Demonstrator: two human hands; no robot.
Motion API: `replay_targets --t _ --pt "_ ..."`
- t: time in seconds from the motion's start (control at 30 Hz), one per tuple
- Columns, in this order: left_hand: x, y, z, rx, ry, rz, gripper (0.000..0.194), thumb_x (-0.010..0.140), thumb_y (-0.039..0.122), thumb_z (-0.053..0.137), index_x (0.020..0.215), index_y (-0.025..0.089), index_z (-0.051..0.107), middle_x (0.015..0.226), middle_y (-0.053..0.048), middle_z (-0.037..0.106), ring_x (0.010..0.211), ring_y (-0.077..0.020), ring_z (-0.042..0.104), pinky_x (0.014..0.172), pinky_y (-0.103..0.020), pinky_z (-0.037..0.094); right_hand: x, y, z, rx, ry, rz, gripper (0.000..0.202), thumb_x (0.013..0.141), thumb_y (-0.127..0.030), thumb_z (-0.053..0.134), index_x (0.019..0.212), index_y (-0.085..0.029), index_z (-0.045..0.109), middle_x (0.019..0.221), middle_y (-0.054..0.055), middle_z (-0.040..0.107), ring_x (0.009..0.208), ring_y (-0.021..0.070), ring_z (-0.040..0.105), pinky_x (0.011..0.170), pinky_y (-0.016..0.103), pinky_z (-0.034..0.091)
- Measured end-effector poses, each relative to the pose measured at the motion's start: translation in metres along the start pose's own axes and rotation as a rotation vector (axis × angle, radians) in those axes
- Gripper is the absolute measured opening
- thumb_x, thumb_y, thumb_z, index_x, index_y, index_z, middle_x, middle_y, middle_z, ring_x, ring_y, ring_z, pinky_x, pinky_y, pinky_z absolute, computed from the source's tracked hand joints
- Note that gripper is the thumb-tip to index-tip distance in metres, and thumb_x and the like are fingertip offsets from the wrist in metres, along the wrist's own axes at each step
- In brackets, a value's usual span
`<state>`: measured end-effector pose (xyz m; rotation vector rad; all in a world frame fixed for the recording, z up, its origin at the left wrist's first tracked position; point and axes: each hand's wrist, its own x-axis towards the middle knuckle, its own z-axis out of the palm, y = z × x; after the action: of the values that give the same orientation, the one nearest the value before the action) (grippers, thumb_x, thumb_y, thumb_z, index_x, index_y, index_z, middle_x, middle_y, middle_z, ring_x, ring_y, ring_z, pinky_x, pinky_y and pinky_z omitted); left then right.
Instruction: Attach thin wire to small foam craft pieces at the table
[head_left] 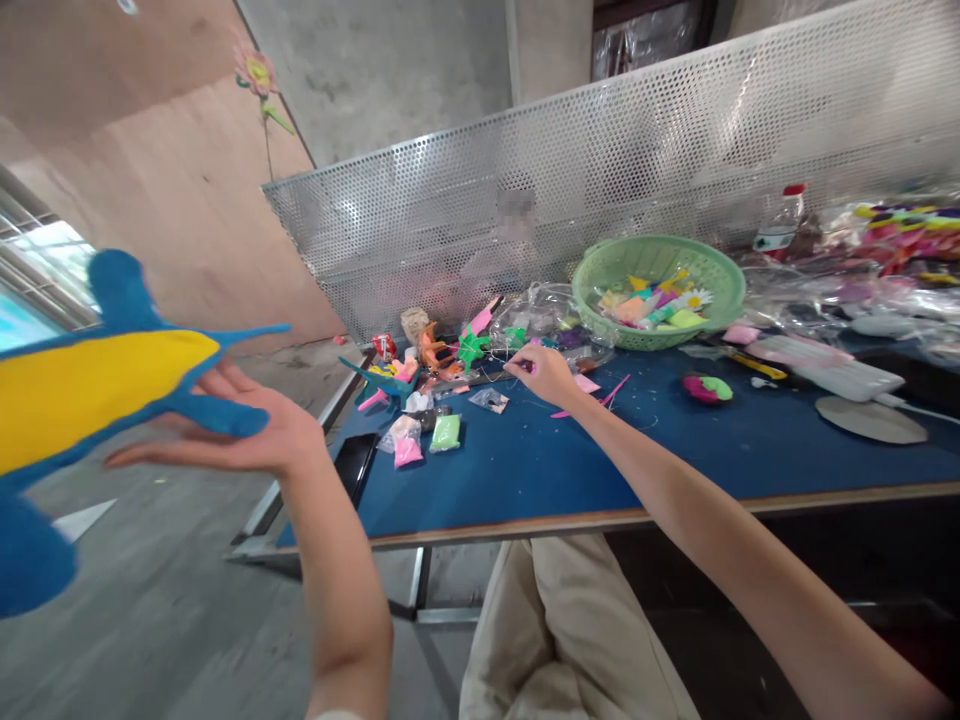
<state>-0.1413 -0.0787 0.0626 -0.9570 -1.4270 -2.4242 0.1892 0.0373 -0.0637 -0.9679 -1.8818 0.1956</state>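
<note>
On the left, a large blue figure with a yellow middle [112,385], soft and clay-like, rests on my left hand [255,425]. My left palm is turned up under its narrow end, with the fingers partly hidden behind it; its far left part is cut off by the view's edge. Over the table, my right hand [546,372] is closed in a pinch among thin pale strands. What lies between its fingertips is too small to make out. A green spiky piece [472,346] sits just left of those fingers, beside an orange piece [431,348].
Packets of green clay [446,432] and pink clay [408,452] lie on the blue table [510,480], near a black phone [355,466]. A green basket [660,342] of colourful pieces stands behind. A white power strip [825,365] and a bottle [780,230] are to the right.
</note>
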Motion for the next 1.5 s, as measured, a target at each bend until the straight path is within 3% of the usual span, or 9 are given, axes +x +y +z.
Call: replay_targets --t 0.1,0.17,0.23,0.3,0.4,0.47,0.8,1.03,1.5 --pt "-0.009 0.002 0.0 -0.095 0.173 0.103 0.075 0.089 0.075 0.008 0.156 0.043 0.012 0.158 0.008 0.037 0.154 -0.0177 0.026 0.122 -0.044 0.032 0.001 0.001 -0.002 -0.011 0.025 0.008 0.014 0.091 -0.029 0.069 0.081 -0.021 0.075 0.086 0.003 0.074 0.072 0.0165 0.063 0.069 0.03 0.044" --pt "-0.02 -0.006 0.012 -0.164 0.149 0.1 0.077 0.092 0.065 -0.014 0.15 0.034 0.027 0.162 0.005 0.032 0.152 -0.0132 0.029 0.12 -0.039 0.035 0.001 0.001 -0.002 -0.018 0.03 0.009 0.013 0.09 -0.028 0.069 0.081 -0.021 0.075 0.086 0.003 0.074 0.073 0.017 0.063 0.069 0.03 0.044" --pt "-0.036 -0.018 0.037 -0.186 0.129 -0.044 0.063 0.098 0.058 0.003 0.138 0.026 0.039 0.153 -0.004 0.045 0.141 -0.0168 0.047 0.11 -0.041 0.046 0.001 0.001 -0.002 -0.02 0.038 0.005 0.013 0.091 -0.029 0.069 0.081 -0.021 0.075 0.086 0.004 0.074 0.074 0.0179 0.064 0.071 0.031 0.045" --pt "-0.058 -0.034 0.068 -0.154 -0.041 0.035 0.051 0.098 0.062 0.03 0.115 0.021 0.054 0.131 -0.01 0.061 0.122 -0.022 0.06 0.098 -0.039 0.05 0.002 0.003 -0.002 -0.005 0.064 -0.006 0.014 0.092 -0.028 0.067 0.082 -0.021 0.074 0.088 0.005 0.074 0.077 0.0192 0.065 0.074 0.032 0.046" --pt "-0.094 -0.058 0.109 -0.054 -0.64 0.134 0.036 0.093 0.052 0.056 0.101 0.017 0.066 0.102 -0.008 0.07 0.097 -0.0196 0.065 0.086 -0.033 0.05 0.006 0.008 -0.002 0.054 0.12 -0.03 0.014 0.092 -0.026 0.064 0.082 -0.021 0.073 0.094 0.006 0.076 0.087 0.0217 0.068 0.081 0.035 0.049" --pt "-0.115 -0.069 0.124 0.018 -0.88 0.062 0.028 0.092 0.043 0.062 0.097 0.017 0.069 0.092 -0.006 0.072 0.084 -0.0183 0.067 0.078 -0.032 0.052 0.009 0.012 -0.004 0.087 0.152 -0.037 0.015 0.092 -0.027 0.065 0.081 -0.022 0.073 0.095 0.006 0.076 0.091 0.0233 0.068 0.086 0.037 0.049" --pt "-0.153 -0.084 0.112 0.069 -1.298 0.539 0.024 0.099 0.036 0.057 0.108 0.022 0.075 0.104 -0.006 0.076 0.1 -0.0211 0.066 0.094 -0.036 0.049 0.01 0.012 -0.008 0.21 0.122 -0.03 0.015 0.089 -0.034 0.069 0.081 -0.024 0.077 0.091 0.005 0.076 0.09 0.0224 0.067 0.086 0.038 0.05" --pt "-0.155 -0.099 0.111 0.138 -1.227 0.596 0.022 0.097 0.035 0.061 0.101 0.025 0.079 0.091 -0.004 0.074 0.09 -0.0199 0.062 0.086 -0.034 0.048 0.008 0.004 -0.006 0.286 -0.006 -0.072 0.021 0.09 -0.038 0.068 0.079 -0.024 0.076 0.087 0.005 0.075 0.089 0.0219 0.066 0.087 0.039 0.05" --pt "-0.16 -0.091 0.105 0.289 -1.07 0.623 0.024 0.097 0.04 0.059 0.103 0.03 0.08 0.087 -0.007 0.069 0.093 -0.0247 0.061 0.087 -0.038 0.041 0.007 0.002 -0.005 0.214 0.014 0.022 0.016 0.088 -0.033 0.068 0.081 -0.021 0.076 0.089 0.006 0.077 0.088 0.0225 0.07 0.086 0.037 0.051"
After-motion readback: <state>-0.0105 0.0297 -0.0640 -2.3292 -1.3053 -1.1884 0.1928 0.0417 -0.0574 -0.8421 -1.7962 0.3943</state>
